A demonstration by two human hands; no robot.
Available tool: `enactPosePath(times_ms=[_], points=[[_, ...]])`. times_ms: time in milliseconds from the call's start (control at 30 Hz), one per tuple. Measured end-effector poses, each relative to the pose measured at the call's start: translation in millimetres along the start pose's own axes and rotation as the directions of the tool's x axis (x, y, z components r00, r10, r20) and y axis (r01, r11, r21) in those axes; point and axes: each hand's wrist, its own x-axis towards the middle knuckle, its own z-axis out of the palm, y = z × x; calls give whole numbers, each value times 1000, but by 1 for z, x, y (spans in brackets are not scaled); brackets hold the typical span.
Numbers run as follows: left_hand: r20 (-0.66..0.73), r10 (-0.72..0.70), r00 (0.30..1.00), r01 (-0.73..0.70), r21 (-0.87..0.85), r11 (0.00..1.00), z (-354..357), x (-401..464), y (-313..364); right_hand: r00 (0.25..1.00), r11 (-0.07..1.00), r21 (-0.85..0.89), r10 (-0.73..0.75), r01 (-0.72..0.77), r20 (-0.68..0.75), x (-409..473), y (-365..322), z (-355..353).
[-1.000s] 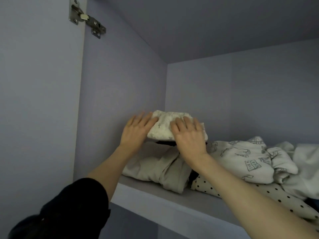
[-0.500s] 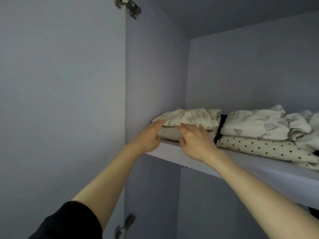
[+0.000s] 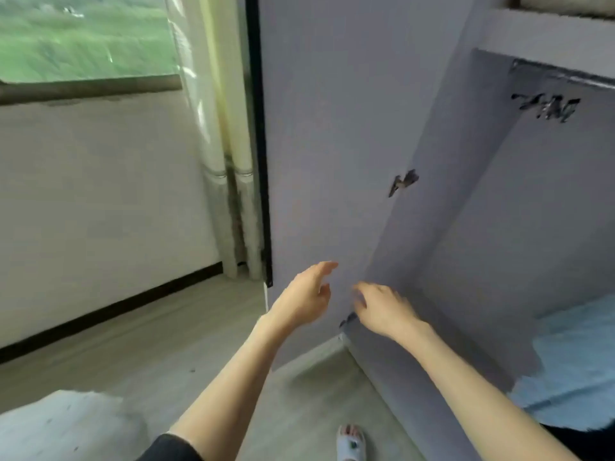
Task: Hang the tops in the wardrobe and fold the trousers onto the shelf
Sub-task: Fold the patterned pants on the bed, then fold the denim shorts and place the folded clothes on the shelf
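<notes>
While both arms reach out in front of the open wardrobe, the left hand [image 3: 307, 296] and the right hand [image 3: 382, 309] hang in mid-air with fingers loosely spread, each grip wide and holding nothing. They sit near each other, apart, low before the wardrobe door [image 3: 326, 128] and its hinge [image 3: 402, 183]. The shelf [image 3: 545, 34] runs across the top right corner, and only a pale strip of folded clothes [image 3: 565, 3] shows on it at the frame's edge. Under the shelf a dark rail [image 3: 562, 74] crosses the compartment; the marks below it are too blurred to identify. A light blue fabric [image 3: 579, 354] lies at lower right. A sandalled foot [image 3: 351, 442] stands on the wooden floor [image 3: 149, 344].
</notes>
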Motion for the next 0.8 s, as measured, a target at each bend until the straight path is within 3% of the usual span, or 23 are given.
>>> enactPosePath(times_ms=[133,267,500,633,700,800], points=[[-76,-314,946,313,-28,949,-21,-87,-93,962,983,34,-183,179,204,-2,-78,73],[-190,-528,828,518,-101,849,-59,-154,-154,888,927,63,-373,371,270,12,-162,108],[-320,-704,633,653,-268,709,-140,-200,-228,716,780,55,-597,623,361,65,-295,141],[-447,-775,447,676,-399,620,-203,-205,-276,587,671,150,-719,726,373,118,-391,140],[-498,-806,321,663,-489,567,-234,-208,-301,490,583,181,-784,792,381,144,-449,138],[-531,-825,191,637,-572,516,-265,-216,-328,357,458,216,-853,862,381,166,-523,136]])
